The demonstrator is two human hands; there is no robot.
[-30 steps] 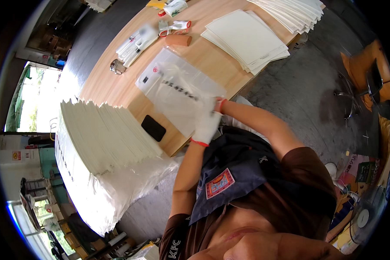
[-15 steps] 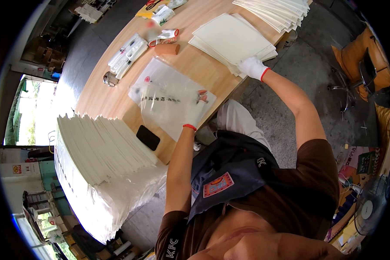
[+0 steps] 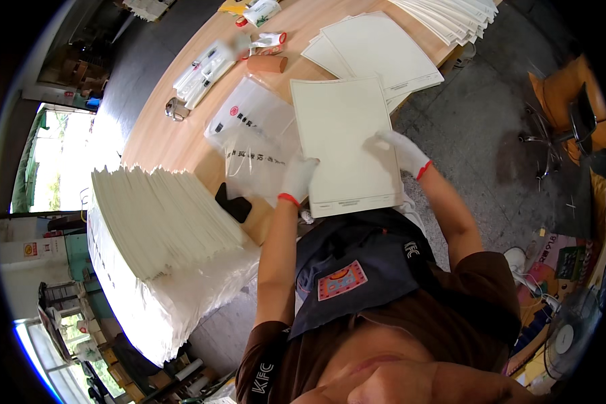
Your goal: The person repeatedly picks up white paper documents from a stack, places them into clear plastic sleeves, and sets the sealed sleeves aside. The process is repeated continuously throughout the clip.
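Note:
Between my hands a batch of cream paper sheets point(image 3: 347, 128) is held over the table's near edge, with small print along its lower border. My left hand point(image 3: 299, 179), in a white glove with a red cuff, pinches the batch's left edge, thumb on top. At the right edge my right hand point(image 3: 401, 153), gloved the same way, grips the sheets with its thumb on the top face. A clear plastic bag point(image 3: 252, 138) with printing lies flat just left of the sheets, partly covered by them and by my left hand; whether that hand also holds it I cannot tell.
More cream sheets point(image 3: 384, 47) lie beyond, with a fanned pile point(image 3: 451, 19) at the far right. A tall stack of filled bags point(image 3: 161, 222) stands at the left, beside a black phone point(image 3: 233, 203). An orange-brown cylinder point(image 3: 267, 63) and a white tray-like holder point(image 3: 205, 73) sit farther back.
My right hand has brought a batch of sheets from the far pile toward me. My left hand has left the middle of the bag and now holds the batch's left edge.

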